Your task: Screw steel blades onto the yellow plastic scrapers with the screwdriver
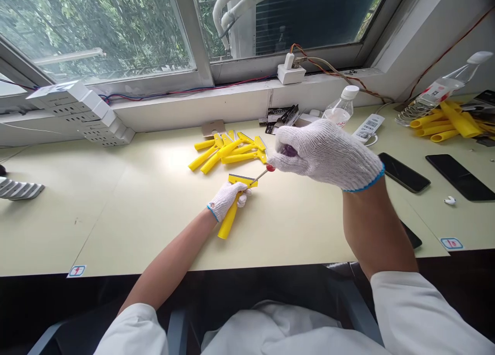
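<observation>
My left hand (228, 199), in a white knit glove, is closed around a yellow scraper (229, 222) just under its head. The scraper's wide head, with a dark blade edge, points away from me and its handle toward me. In my gloved right hand (323, 151) is a screwdriver (270, 167) with a red handle, mostly hidden by my fingers. Its thin shaft slants down left, and the tip meets the scraper head on its right part. Beyond my left hand lies a pile of several yellow scrapers (232, 151).
Black packets (284, 118) and a plastic bottle (340, 107) stand behind my right hand. Phones (404, 172) and an earbud (449, 200) lie to the right, near yellow handles (450, 123) and another bottle (444, 89). Stacked white boxes (87, 112) are at back left. A power adapter (291, 73) sits on the sill.
</observation>
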Available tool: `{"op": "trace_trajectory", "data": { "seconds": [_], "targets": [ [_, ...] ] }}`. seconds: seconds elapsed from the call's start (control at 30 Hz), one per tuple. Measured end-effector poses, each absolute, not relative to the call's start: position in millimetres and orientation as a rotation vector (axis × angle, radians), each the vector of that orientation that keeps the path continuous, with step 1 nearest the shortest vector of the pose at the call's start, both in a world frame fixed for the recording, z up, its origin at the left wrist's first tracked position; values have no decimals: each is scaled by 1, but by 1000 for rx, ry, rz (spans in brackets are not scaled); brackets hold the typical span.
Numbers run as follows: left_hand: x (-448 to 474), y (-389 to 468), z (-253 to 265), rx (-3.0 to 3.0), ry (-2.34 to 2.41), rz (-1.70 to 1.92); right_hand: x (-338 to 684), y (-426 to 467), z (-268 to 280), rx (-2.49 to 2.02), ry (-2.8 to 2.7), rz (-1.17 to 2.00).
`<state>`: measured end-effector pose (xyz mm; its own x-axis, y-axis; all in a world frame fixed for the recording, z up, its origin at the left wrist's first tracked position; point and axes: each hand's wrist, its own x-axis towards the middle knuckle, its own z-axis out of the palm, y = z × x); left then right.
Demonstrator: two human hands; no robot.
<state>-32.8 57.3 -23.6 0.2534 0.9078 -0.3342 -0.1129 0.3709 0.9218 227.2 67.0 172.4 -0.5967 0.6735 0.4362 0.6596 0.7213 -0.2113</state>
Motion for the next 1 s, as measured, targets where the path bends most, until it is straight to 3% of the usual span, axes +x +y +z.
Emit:
{"op": "trace_trajectory", "data": {
  "seconds": [0.2, 0.47, 0.73, 1.0],
  "targets": [
    [-34, 56, -18, 961, 1118, 801, 241, 64, 176, -708, -2558, 307],
    [-28, 54, -14, 972, 1154, 781, 218, 60, 168, -1157, -2263, 39],
    [-26, 53, -12, 950, 1167, 781, 239, 65, 169, -831, -2381, 241],
    [-27, 53, -14, 972, 1183, 784, 227, 67, 162, -1363, -2192, 31]
  ]
}}
